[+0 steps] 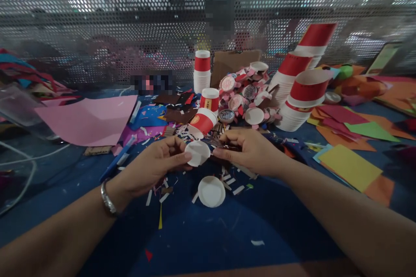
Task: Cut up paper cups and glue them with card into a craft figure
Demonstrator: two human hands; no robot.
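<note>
My left hand (156, 164) pinches a small white paper disc (197, 153) between thumb and fingers, just above the blue table (227, 233). My right hand (248, 149) is closed beside it, its fingertips pinched on a thin dark strip (218, 143) that touches the disc's right edge. A second white round cup bottom (211, 191) lies on the table right below both hands. A silver bracelet (107, 198) circles my left wrist.
Stacks of red-and-white paper cups (302, 91) stand at the back right, more cups (202, 71) in the middle, with a heap of cut discs (243, 95). A pink sheet (94, 119) lies left, coloured sheets (351, 164) right. Paper scraps litter the cloth. A perforated screen (130, 21) closes the back.
</note>
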